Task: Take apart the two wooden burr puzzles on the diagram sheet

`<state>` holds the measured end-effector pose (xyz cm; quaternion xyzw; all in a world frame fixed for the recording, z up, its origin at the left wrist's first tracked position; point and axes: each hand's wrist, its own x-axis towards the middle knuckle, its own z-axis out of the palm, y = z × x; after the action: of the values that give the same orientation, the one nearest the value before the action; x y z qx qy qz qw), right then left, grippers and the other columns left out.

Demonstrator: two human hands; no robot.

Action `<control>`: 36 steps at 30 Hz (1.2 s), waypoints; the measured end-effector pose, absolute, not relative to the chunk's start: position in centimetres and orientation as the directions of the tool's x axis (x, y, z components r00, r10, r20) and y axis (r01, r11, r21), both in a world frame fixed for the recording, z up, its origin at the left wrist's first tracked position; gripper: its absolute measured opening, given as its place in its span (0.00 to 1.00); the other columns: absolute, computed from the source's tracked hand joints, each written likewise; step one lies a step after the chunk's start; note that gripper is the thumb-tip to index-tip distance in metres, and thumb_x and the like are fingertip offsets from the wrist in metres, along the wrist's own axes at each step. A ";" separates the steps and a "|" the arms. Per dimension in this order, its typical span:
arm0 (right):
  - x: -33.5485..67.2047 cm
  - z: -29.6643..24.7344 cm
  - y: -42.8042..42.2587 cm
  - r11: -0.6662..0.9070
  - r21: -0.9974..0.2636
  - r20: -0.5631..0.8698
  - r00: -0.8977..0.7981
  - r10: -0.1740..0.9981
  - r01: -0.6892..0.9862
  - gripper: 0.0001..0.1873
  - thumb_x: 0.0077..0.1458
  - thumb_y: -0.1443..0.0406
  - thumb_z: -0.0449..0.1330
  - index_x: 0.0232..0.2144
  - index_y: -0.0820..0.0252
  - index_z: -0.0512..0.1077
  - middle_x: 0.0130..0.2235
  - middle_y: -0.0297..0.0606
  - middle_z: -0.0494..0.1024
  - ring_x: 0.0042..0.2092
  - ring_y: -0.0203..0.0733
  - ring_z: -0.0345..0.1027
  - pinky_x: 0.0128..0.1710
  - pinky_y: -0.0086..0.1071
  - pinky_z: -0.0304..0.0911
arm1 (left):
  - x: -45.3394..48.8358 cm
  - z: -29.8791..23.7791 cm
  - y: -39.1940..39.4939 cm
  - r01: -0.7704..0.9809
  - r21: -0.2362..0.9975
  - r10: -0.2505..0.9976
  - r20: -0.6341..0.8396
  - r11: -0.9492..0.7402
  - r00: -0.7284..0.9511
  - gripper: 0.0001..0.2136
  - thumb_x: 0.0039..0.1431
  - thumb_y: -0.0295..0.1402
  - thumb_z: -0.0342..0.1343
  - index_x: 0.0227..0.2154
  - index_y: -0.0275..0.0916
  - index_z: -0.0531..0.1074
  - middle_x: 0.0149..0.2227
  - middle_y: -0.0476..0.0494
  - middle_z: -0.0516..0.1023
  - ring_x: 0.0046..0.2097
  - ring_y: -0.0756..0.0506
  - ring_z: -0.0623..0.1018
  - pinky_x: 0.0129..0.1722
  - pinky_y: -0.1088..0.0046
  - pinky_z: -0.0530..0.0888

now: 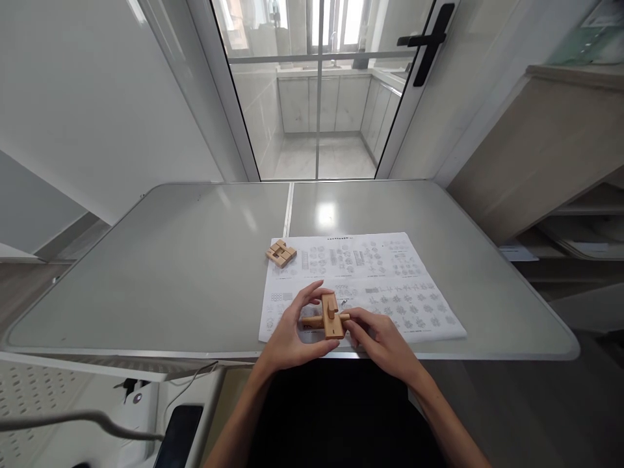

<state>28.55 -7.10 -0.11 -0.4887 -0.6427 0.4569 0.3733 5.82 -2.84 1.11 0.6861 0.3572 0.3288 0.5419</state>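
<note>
A wooden interlocking puzzle [333, 323] is held above the near edge of a printed instruction sheet [390, 286]. It has an upright flat block with pegs passing through it. My left hand [298, 333] grips the block between the thumb below and the fingers above. The fingers of my right hand [377, 335] pinch the peg end that sticks out on the right side. Another wooden puzzle [281, 253], a small squarish cluster of blocks, lies at the sheet's far left corner, apart from both hands.
The sheet lies on a grey folding table [170, 273] with a metal rim. Beyond it stands a glass door [319, 117] with a black handle [429, 40]. At lower left are a phone [179, 435] and a cable [88, 419]. Wooden shelving [546, 143] is at right.
</note>
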 end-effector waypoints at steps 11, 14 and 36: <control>28.5 0.0 -7.1 0.101 -0.954 0.023 -0.267 0.963 0.284 0.18 0.74 0.54 0.53 0.48 0.55 0.78 0.35 0.36 0.82 0.30 0.40 0.69 0.32 0.33 0.63 | 5.6 0.2 -2.1 -0.065 0.986 0.882 0.166 -0.153 0.441 0.45 0.54 0.40 0.74 0.71 0.50 0.58 0.68 0.35 0.68 0.68 0.32 0.69 0.70 0.47 0.62; 28.5 0.0 -7.1 0.092 -0.956 0.014 -0.273 0.962 0.279 0.17 0.74 0.54 0.54 0.50 0.54 0.78 0.35 0.35 0.83 0.29 0.39 0.67 0.30 0.33 0.62 | 5.5 0.0 -1.7 -0.152 0.977 0.902 0.199 -0.150 0.383 0.43 0.55 0.43 0.73 0.70 0.48 0.59 0.68 0.34 0.68 0.68 0.32 0.69 0.70 0.48 0.63; 28.4 -0.3 -7.0 0.060 -0.954 -0.010 -0.232 0.973 0.292 0.18 0.74 0.52 0.53 0.44 0.55 0.77 0.33 0.36 0.83 0.28 0.40 0.66 0.29 0.34 0.61 | 3.3 -0.7 0.6 0.724 0.686 0.930 0.309 -0.074 -0.198 0.36 0.55 0.43 0.70 0.65 0.44 0.64 0.64 0.38 0.72 0.67 0.31 0.64 0.67 0.46 0.66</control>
<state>28.36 -7.02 -0.25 -0.5015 -0.6305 0.4673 0.3641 3.30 0.62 -0.74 0.6194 0.6675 0.3915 0.1321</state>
